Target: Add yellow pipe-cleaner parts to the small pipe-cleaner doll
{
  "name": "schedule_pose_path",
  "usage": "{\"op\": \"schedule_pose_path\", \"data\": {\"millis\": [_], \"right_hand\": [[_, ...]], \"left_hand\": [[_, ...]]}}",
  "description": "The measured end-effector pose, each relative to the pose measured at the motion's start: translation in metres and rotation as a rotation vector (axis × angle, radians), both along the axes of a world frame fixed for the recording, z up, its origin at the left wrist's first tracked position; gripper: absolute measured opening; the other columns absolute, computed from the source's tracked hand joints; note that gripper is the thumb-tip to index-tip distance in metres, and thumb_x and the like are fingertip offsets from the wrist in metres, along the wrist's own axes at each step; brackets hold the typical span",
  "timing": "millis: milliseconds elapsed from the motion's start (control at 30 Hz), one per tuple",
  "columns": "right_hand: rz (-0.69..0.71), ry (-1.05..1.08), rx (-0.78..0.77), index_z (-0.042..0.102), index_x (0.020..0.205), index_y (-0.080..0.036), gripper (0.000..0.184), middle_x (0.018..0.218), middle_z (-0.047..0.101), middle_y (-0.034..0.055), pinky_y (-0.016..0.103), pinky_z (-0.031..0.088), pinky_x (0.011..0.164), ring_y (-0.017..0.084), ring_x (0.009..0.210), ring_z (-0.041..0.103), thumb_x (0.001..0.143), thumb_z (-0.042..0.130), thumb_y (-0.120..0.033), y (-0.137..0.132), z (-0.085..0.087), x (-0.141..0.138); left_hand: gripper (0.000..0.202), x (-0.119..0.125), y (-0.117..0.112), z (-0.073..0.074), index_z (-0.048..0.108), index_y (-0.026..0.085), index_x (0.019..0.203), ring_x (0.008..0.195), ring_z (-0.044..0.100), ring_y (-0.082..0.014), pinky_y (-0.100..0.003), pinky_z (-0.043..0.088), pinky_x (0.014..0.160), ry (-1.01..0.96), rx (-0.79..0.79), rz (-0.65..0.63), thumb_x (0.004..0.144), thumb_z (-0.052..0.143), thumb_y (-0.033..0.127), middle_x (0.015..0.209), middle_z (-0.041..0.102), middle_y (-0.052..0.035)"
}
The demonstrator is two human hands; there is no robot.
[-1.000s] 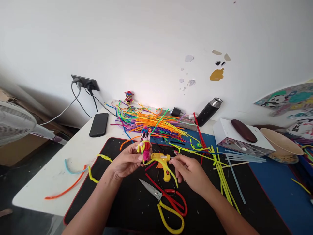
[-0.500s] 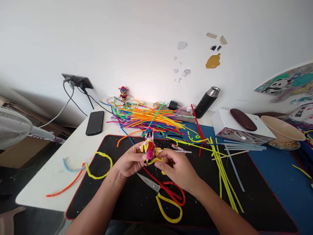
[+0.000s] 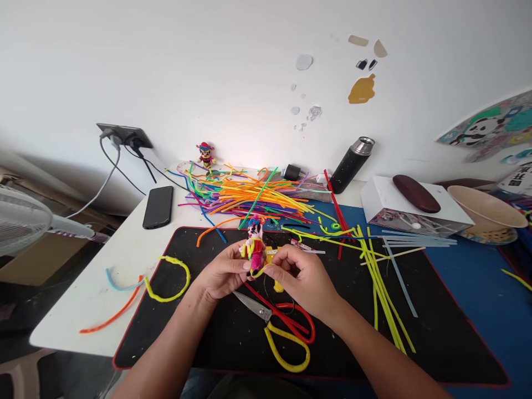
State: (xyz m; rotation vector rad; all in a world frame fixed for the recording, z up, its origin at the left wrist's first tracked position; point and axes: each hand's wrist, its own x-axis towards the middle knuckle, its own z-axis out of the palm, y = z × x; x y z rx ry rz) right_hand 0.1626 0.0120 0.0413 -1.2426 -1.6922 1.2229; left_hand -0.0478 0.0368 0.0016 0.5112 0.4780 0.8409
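My left hand (image 3: 222, 272) is closed round a small pipe-cleaner figure (image 3: 255, 244) with a white face, blue and pink top and pink-yellow body, held upright over the black mat (image 3: 199, 338). My right hand (image 3: 300, 275) pinches a yellow pipe cleaner at the figure's base, fingers pressed together. A yellow glue gun (image 3: 276, 259) lies mostly hidden behind the hands. Red and yellow scissors (image 3: 282, 332) lie open on the mat just below.
A heap of coloured pipe cleaners (image 3: 253, 197) lies behind, with a second figure (image 3: 205, 153), a phone (image 3: 158, 206), a black flask (image 3: 352, 164), a white box (image 3: 411, 213) and a bowl (image 3: 484, 213). Loose yellow-green stems (image 3: 380, 277) spread right; a fan (image 3: 25, 219) stands left.
My right hand moved left from beside the glue gun to the figure and pinched the yellow pipe cleaner at its base. The left hand kept hold of the figure.
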Motion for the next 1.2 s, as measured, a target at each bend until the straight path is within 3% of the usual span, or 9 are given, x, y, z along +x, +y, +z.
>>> {"op": "schedule_pose_path", "data": {"millis": [467,833,1200], "right_hand": [[-0.023,0.012,-0.008,0.064,0.081,-0.022,0.029,0.059,0.048,-0.0073,0.026,0.034,0.055,0.013,0.054,0.041,0.093,0.075,-0.046,0.001,-0.007,0.001],[-0.02,0.004,-0.036,0.066,0.089,-0.022,0.028,0.063,0.056,-0.0054,0.026,0.039,0.055,0.013,0.055,0.049,0.095,0.074,-0.049,0.001,-0.015,0.002],[-0.026,0.021,-0.05,0.066,0.095,-0.023,0.028,0.063,0.053,-0.0061,0.025,0.04,0.055,0.014,0.056,0.051,0.095,0.073,-0.05,0.001,-0.015,0.001]], "left_hand": [[0.039,0.004,0.0,-0.001,0.078,0.012,0.095,0.063,0.067,-0.0098,-0.016,0.056,0.058,0.016,-0.02,-0.004,0.062,0.099,0.017,0.081,0.072,-0.0028],[0.041,0.006,0.0,0.001,0.077,0.011,0.097,0.063,0.068,-0.0099,-0.016,0.055,0.058,0.022,-0.037,-0.02,0.063,0.099,0.015,0.081,0.074,-0.0026],[0.041,0.006,-0.001,0.0,0.075,0.012,0.097,0.061,0.065,-0.0091,-0.016,0.053,0.056,0.044,-0.031,-0.019,0.064,0.098,0.016,0.078,0.071,-0.0017]]}}
